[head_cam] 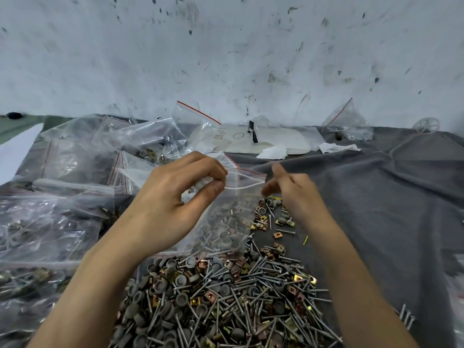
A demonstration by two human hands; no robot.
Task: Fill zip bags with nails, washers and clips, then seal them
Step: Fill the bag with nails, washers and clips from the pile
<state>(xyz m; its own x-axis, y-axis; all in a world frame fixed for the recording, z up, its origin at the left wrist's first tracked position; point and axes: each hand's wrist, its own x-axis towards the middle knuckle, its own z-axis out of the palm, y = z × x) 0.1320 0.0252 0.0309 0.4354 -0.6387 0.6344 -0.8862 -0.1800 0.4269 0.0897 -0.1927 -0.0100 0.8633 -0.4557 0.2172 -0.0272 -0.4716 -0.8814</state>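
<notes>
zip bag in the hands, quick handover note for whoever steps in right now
Left hand pinches the zip bag at its top left corner, holding it up.
Right hand is at the bag's right edge, blurred; grip unclear.
The bag's mouth is open and unsealed; contents are hard to tell through the clear plastic.
The loose pile of nails, washers and clips lies below it on the grey cloth; filled bags are heaped to the left.
Left to do: fill this bag, seal it, then work through the pile.

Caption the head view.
Left hand pinches a clear red-striped plastic zip bag, right hand at its other corner, above a pile of grey nails, washers and brass clips.
</notes>
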